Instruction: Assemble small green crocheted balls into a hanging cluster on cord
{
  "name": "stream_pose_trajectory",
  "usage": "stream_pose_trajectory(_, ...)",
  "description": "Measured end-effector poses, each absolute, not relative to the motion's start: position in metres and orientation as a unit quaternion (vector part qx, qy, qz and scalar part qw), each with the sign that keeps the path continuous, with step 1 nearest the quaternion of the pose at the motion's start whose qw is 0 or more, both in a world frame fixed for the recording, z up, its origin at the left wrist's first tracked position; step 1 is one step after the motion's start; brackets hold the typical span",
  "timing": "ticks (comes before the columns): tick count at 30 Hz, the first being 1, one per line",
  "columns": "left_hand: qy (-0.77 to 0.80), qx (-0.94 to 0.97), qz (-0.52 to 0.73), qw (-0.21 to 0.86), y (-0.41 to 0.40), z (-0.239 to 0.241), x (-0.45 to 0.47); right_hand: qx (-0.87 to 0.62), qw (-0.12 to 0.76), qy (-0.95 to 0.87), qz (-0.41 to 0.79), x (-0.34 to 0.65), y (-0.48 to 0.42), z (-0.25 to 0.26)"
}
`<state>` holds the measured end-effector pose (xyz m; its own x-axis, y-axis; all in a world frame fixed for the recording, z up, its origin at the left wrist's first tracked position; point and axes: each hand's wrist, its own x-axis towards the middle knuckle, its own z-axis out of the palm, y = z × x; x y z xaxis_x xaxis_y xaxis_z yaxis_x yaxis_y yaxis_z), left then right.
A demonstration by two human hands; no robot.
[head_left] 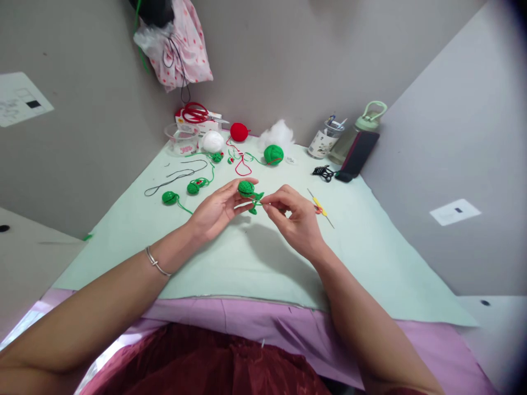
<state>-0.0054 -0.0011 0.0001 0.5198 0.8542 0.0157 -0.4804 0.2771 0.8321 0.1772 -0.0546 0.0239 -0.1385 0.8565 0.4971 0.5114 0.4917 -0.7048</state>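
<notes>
Left hand [218, 211] holds the green crocheted piece [246, 189] above the bench [230, 274] | right hand [293, 216] pinches a thin item [258, 202] beside it, too small to identify | handling: steady the piece, guide the thin item gently, keep left fingertips clear

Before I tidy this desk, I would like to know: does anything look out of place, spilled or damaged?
Nothing looks spilled or damaged. Only slightly untidy: loose red yarn lies in loops in front of the red ball, and the red-handled scissors rest on a box, their blades jutting past its edge.
</notes>
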Motion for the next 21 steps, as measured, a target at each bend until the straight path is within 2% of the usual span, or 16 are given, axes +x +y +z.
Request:
stream_pose_trajectory(7,0.229,0.407,0.438,0.769,-0.0014,0.0013,-0.0059,-0.467,0.499,-0.706,0.185,0.1785,-0.0544,0.0243)
stream_pose_trajectory(21,0.271,0.492,0.448,0.696,0.0009,-0.0046,-0.0062,-0.487,0.469,-0.714,0.182,0.1787,-0.0523,0.0224)
